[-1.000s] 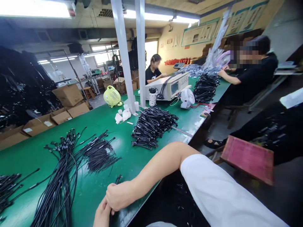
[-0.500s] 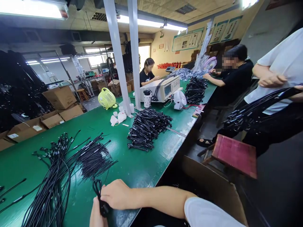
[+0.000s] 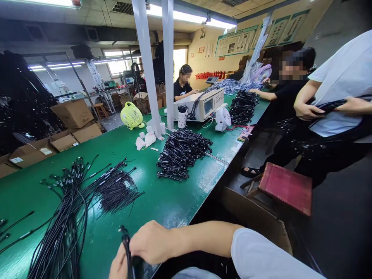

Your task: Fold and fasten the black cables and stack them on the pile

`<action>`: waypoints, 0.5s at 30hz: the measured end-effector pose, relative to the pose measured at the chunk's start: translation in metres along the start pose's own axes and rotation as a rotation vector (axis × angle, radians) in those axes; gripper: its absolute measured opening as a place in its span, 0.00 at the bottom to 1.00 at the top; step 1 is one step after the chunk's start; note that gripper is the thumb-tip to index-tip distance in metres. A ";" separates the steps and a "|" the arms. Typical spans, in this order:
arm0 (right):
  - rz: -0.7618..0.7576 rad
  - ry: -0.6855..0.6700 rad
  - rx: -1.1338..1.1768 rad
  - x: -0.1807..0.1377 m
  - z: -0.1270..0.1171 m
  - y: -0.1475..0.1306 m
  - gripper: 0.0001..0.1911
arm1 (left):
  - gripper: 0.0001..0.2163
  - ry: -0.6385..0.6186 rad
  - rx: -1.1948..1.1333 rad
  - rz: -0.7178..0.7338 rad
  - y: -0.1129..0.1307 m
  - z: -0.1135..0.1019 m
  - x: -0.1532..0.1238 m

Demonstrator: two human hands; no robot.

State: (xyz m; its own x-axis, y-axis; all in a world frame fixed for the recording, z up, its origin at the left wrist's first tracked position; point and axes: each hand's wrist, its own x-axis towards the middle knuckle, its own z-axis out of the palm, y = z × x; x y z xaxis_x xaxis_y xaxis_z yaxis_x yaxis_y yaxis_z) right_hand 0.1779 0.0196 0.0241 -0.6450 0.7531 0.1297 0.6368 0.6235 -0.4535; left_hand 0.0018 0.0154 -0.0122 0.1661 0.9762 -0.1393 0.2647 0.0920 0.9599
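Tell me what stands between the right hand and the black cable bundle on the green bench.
Nothing visible does: only the green bench top lies between the right hand and the black cable bundle.

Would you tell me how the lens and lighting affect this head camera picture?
Head view: the tall white pillars lean, showing wide-angle distortion; the white ceiling light tubes glare; the glossy green workbench reflects pale patches; the thin black cable at the bottom edge looks slightly blurred.

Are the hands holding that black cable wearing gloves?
No, the right hand and left hand on the black cable are bare.
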 end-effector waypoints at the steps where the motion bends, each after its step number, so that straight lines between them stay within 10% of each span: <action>1: -0.014 -0.031 0.026 -0.001 0.003 -0.002 0.11 | 0.23 0.026 -0.045 -0.023 0.003 -0.005 0.001; 8: 0.323 -0.031 0.458 0.004 -0.002 0.020 0.11 | 0.25 -0.277 0.190 0.202 0.012 -0.003 -0.023; 15: 0.237 0.016 0.732 -0.001 -0.013 0.007 0.12 | 0.31 -0.148 -0.162 -0.196 0.012 0.016 -0.020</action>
State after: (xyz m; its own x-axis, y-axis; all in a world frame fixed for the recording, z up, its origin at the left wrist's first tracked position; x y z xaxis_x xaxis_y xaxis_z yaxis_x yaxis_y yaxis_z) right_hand 0.1887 0.0262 0.0321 -0.5160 0.8559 -0.0336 0.3119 0.1513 -0.9380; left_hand 0.0168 -0.0062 -0.0017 0.2663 0.8986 -0.3486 0.1527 0.3177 0.9358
